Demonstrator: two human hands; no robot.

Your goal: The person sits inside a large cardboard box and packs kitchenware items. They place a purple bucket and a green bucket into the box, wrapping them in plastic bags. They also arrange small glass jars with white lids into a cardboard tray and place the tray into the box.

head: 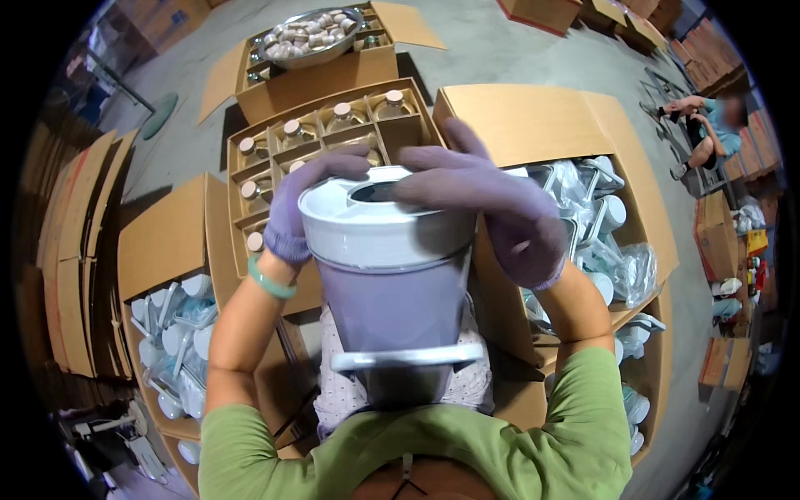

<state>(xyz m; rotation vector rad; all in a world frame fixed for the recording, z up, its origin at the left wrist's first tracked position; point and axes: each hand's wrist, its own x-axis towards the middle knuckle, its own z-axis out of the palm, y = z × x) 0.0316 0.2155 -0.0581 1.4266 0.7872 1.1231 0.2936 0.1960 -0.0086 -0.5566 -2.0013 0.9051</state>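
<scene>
A grey-purple plastic bucket point(394, 306) with a pale lid or rim point(387, 234) and a round dark opening stands upright between my legs, its pale handle point(407, 358) lowered on my side. My left hand point(312, 187), in a purple knit glove, rests along the rim's left edge, fingers over the far side. In a matching glove, my right hand point(487, 200) reaches over the rim's right part, fingers spread near the opening. Whether the right fingers touch the lid I cannot tell. Just beyond is a divided carton point(234, 162) of glass bottles point(342, 115) with pale caps.
A metal bowl point(353, 37) heaped with caps sits on another open carton point(319, 84). Open cartons of pale plastic parts point(175, 337) and clear bags point(634, 272) flank me. Flattened cardboard point(75, 262) leans at left. A seated person point(712, 134) is at far right.
</scene>
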